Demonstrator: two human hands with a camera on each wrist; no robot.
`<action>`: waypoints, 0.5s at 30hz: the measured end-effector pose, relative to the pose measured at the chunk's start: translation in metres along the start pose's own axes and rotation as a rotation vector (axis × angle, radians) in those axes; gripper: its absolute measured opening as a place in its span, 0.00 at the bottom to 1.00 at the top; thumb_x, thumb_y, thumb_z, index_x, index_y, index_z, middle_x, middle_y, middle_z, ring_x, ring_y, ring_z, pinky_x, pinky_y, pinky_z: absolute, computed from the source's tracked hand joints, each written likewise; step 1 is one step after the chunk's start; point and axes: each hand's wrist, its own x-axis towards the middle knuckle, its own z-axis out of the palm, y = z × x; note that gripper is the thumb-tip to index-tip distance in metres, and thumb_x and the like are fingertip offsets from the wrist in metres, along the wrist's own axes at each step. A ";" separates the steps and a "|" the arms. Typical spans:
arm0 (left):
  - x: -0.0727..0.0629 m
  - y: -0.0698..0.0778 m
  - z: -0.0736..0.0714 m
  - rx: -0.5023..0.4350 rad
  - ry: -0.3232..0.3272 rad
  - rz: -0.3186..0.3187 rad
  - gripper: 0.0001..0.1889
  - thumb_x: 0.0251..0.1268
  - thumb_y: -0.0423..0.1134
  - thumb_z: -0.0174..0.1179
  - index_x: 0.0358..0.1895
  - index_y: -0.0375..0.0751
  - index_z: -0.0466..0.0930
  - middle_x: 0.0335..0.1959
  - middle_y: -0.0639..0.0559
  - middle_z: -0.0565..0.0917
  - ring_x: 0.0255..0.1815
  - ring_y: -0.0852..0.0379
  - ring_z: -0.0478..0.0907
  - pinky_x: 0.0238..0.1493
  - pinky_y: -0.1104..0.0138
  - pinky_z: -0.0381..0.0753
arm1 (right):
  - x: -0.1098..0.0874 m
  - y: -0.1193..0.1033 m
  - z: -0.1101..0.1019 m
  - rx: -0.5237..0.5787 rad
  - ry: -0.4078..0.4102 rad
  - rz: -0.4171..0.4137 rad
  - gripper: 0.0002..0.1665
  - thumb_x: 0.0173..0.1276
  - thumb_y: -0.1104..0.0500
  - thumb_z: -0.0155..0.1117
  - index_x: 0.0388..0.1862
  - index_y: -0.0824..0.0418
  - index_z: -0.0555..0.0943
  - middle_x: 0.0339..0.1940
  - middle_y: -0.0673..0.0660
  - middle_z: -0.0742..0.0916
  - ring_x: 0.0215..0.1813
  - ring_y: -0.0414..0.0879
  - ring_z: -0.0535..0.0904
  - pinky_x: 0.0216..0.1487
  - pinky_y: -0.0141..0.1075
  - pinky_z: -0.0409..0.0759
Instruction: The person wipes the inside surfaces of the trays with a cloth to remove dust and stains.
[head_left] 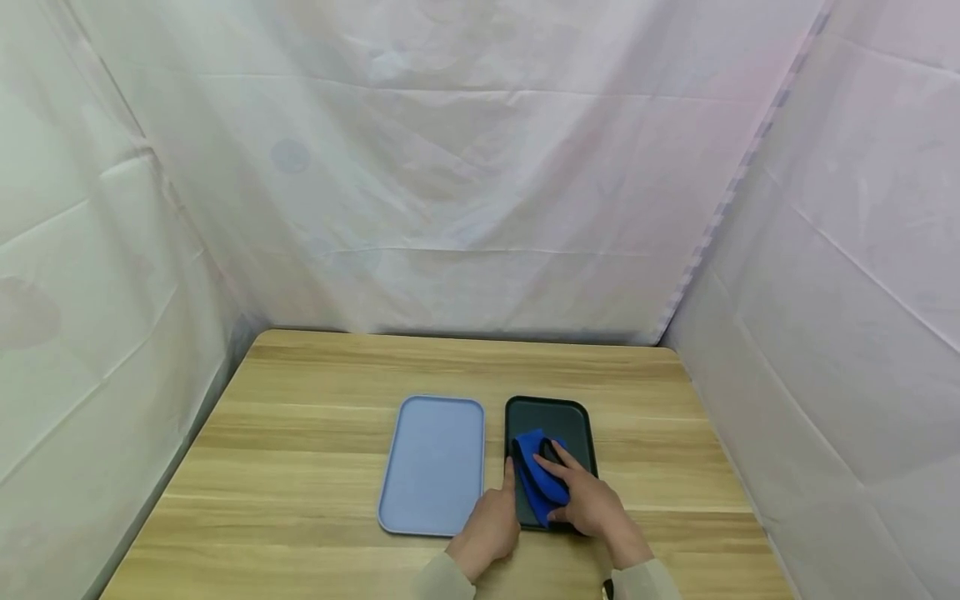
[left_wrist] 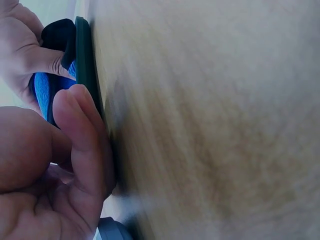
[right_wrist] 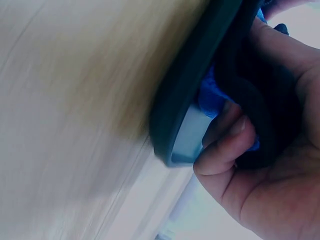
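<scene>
A folded blue cloth with black edging (head_left: pixel 532 483) lies on the dark green tray (head_left: pixel 551 412). My right hand (head_left: pixel 592 500) grips the cloth from above, its fingers bent over the folds, as the right wrist view also shows with the cloth (right_wrist: pixel 212 95) bunched against the palm. My left hand (head_left: pixel 491 521) is at the tray's left edge, with the index finger stretched forward along the rim and the other fingers bent. Up close in the left wrist view, the fingers (left_wrist: pixel 82 120) rest by the side of the tray (left_wrist: pixel 86 60).
A light blue tray (head_left: pixel 433 467) lies flat just left of the dark one, near the left hand. Both trays are on a wood-grain table (head_left: pixel 300 467). Pale fabric sheets (head_left: pixel 465 208) hang behind the table and along both sides.
</scene>
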 end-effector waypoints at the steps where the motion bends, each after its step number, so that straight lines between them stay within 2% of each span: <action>1: 0.000 0.000 0.000 0.003 -0.001 0.000 0.49 0.63 0.24 0.64 0.84 0.35 0.44 0.15 0.50 0.75 0.12 0.57 0.72 0.14 0.66 0.71 | -0.001 0.001 -0.001 -0.004 -0.001 0.001 0.56 0.51 0.55 0.86 0.78 0.35 0.70 0.87 0.53 0.60 0.73 0.68 0.74 0.55 0.61 0.82; 7: 0.000 -0.001 0.001 0.006 -0.003 0.002 0.49 0.64 0.25 0.64 0.84 0.35 0.43 0.15 0.51 0.75 0.13 0.57 0.72 0.14 0.66 0.71 | -0.005 0.007 -0.006 -0.031 -0.016 -0.001 0.56 0.50 0.55 0.86 0.78 0.35 0.71 0.86 0.53 0.61 0.71 0.67 0.76 0.52 0.59 0.83; 15: -0.001 0.001 -0.001 -0.004 0.002 0.001 0.50 0.65 0.25 0.64 0.84 0.35 0.42 0.15 0.51 0.75 0.13 0.57 0.72 0.16 0.66 0.72 | -0.006 0.021 -0.012 -0.043 -0.029 0.005 0.55 0.50 0.57 0.86 0.76 0.33 0.72 0.86 0.52 0.61 0.72 0.67 0.75 0.56 0.63 0.81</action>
